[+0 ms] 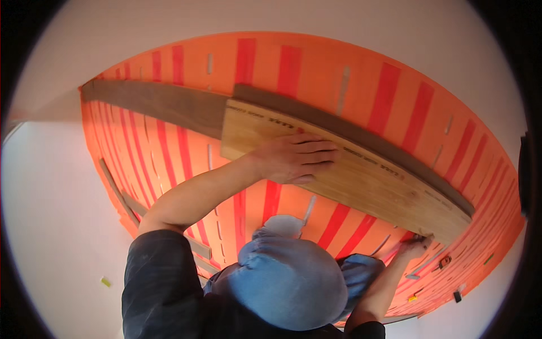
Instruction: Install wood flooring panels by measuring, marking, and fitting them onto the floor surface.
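A floor plank (372, 181) with its pale wooden underside up lies at a slant before me, printed marks along its edges. My left hand (296, 159) rests on it with the fingers stretched out flat. At the plank's near right end, my right hand (416, 247) has its fingers curled at the edge; the fingertips are partly hidden. Directly behind the plank runs a dark brown board (350, 133), and another brown floor plank (164, 101) reaches to the far left. Orange underlay (322, 68) with red stripes spreads under them.
Brown plank pieces (199, 248) and a thin strip (119, 195) lie at the left. Right of my right hand are a small dark-and-orange tool (445, 262), a black object (457, 296) and a yellow item (412, 298). My bent knee in blue cloth (293, 282) fills the near middle.
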Available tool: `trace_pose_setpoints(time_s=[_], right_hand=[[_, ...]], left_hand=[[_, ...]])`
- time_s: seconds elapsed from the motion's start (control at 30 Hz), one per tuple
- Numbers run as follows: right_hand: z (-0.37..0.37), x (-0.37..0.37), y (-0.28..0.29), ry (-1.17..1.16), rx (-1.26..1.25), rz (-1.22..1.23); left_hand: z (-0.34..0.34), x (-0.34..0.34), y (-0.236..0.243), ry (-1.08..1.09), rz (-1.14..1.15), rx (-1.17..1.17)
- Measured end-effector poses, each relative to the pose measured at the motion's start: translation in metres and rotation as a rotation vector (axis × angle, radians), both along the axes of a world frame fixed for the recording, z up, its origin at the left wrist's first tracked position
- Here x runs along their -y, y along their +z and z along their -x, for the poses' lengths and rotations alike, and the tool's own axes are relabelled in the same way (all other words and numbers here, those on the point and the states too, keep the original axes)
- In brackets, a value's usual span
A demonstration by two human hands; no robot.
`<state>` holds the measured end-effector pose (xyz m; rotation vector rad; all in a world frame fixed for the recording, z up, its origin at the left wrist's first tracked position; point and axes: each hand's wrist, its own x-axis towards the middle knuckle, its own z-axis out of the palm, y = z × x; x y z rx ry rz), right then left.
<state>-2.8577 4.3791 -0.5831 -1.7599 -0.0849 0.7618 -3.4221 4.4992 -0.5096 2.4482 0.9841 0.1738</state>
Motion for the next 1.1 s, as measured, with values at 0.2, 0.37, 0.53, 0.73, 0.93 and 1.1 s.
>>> trace_pose_setpoints(time_s=[0.2,0.37,0.53,0.73,0.93,1.1], right_hand=[[-0.015,-0.018,0.021,0.003,0.126,0.005],[-0.04,-0.008,0.015,0.075,0.111,-0.028],[-0.028,-0.009,0.017,0.037,0.134,0.014],[-0.039,-0.008,0.018,0.111,-0.041,-0.044],[-0.095,0.019,0.045,-0.242,0.351,0.091],[0.158,-0.104,0.118,0.615,-0.065,0.017]], left_hand=[[-0.009,-0.002,-0.006,-0.056,-0.047,0.07],[-0.012,-0.001,-0.01,-0.05,-0.09,0.092],[-0.011,-0.002,-0.009,-0.062,-0.07,0.083],[-0.012,0.0,-0.009,-0.054,-0.078,0.09],[-0.022,-0.003,-0.016,-0.035,-0.115,0.148],[-0.013,-0.004,-0.013,-0.068,-0.102,0.169]])
